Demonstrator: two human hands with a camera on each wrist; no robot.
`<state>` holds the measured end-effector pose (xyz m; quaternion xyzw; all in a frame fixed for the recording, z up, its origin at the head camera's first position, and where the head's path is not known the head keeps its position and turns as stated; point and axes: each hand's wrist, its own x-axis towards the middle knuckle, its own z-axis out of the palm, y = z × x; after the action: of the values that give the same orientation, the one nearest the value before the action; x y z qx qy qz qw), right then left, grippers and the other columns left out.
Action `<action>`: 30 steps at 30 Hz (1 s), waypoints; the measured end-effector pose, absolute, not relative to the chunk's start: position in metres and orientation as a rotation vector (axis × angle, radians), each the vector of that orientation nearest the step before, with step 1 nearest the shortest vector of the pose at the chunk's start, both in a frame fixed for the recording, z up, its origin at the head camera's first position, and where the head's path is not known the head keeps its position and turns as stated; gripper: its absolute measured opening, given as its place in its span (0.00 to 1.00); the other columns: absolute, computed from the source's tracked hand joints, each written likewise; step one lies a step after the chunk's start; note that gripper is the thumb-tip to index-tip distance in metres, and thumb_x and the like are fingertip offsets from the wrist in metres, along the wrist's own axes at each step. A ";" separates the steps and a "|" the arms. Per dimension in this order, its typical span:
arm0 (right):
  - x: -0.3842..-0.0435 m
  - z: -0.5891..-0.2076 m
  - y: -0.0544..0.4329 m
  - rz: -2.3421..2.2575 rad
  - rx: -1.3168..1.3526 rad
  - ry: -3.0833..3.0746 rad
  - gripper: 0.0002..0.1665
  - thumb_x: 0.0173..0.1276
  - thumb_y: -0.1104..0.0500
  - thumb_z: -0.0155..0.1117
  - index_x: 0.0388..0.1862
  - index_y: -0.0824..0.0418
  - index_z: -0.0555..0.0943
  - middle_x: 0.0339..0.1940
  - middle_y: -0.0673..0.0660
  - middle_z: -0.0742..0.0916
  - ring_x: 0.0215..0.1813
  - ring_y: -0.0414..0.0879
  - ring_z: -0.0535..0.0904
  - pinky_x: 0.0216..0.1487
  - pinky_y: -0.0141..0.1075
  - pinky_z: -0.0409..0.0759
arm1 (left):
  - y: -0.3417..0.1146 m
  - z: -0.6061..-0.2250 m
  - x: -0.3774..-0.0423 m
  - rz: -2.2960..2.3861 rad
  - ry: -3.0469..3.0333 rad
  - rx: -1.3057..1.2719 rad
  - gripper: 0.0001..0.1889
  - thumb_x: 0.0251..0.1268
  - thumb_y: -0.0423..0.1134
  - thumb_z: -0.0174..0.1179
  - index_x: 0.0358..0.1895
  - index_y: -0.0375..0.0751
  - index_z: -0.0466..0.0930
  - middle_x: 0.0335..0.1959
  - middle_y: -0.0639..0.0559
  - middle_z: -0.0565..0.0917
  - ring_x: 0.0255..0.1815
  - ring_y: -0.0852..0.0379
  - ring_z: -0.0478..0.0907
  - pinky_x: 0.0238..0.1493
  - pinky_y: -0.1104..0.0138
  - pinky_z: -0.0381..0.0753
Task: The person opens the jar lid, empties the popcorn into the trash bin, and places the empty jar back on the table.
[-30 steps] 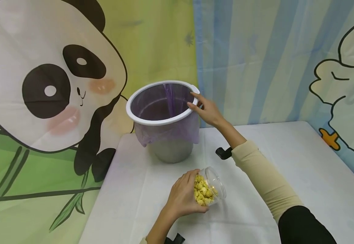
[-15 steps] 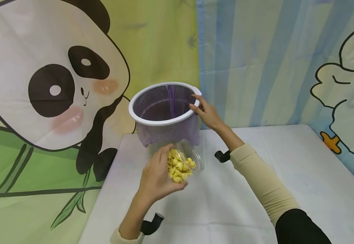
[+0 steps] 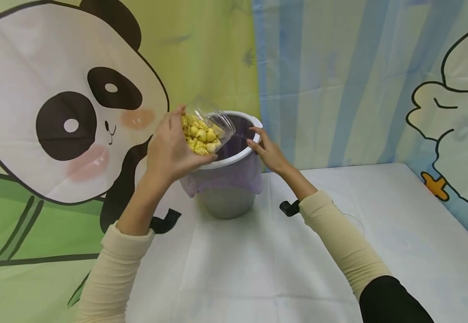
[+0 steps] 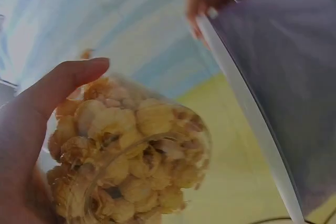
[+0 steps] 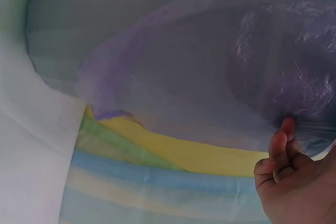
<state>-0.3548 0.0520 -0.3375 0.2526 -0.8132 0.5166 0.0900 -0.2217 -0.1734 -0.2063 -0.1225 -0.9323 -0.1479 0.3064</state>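
My left hand (image 3: 169, 148) grips a clear plastic tub (image 3: 222, 125) of yellow popcorn (image 3: 199, 134), tilted with its open mouth to the right, over the near left rim of a grey trash can. In the left wrist view the popcorn (image 4: 121, 150) is still inside the tub, the thumb lying along its side. The trash can (image 3: 226, 204) stands upright, with a white rim ring and a purple bag (image 3: 227, 177) folded over it. My right hand (image 3: 271, 152) holds the can's right rim between thumb and fingers. In the right wrist view its curled fingers (image 5: 281, 145) touch the bag.
A white-covered table (image 3: 242, 264) bears the can near its back edge. Behind it hang a panda-printed curtain (image 3: 214, 54) and a blue-striped curtain (image 3: 322, 80). A faint clear round edge (image 3: 355, 220) shows beside the right sleeve.
My left hand has lifted the popcorn tub from low over the table, up and to the left, to the can's rim. My right hand has stayed on the rim.
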 end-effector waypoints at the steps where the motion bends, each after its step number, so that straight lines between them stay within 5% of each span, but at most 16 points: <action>1: -0.355 -0.338 0.052 1.540 0.754 -2.413 0.33 0.68 0.37 0.44 0.69 0.47 0.57 0.34 0.58 0.76 0.38 0.49 0.74 0.41 0.41 0.73 | -0.176 -0.203 -0.232 -0.380 -2.472 -0.307 0.59 0.25 0.58 0.75 0.67 0.40 0.54 0.55 0.38 0.70 0.55 0.41 0.69 0.50 0.49 0.71; 12: -0.355 -0.343 0.050 1.591 0.743 -2.375 0.33 0.69 0.38 0.44 0.69 0.48 0.55 0.33 0.59 0.75 0.35 0.50 0.72 0.38 0.41 0.71 | -0.218 -0.216 -0.336 -0.055 -2.414 -0.454 0.60 0.27 0.56 0.76 0.67 0.34 0.52 0.58 0.34 0.67 0.56 0.37 0.67 0.58 0.51 0.65; 30: -0.352 -0.343 0.048 1.596 0.739 -2.350 0.30 0.71 0.42 0.43 0.69 0.48 0.55 0.28 0.57 0.72 0.30 0.49 0.68 0.33 0.39 0.68 | -0.231 -0.243 -0.363 0.544 -2.366 -0.736 0.61 0.26 0.57 0.76 0.66 0.31 0.53 0.60 0.33 0.64 0.60 0.38 0.62 0.60 0.51 0.61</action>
<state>-0.3523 0.0478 -0.3431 0.2505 -0.7963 0.5409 0.1029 -0.3631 -0.2315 -0.2427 -0.2770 -0.8903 0.2048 0.2978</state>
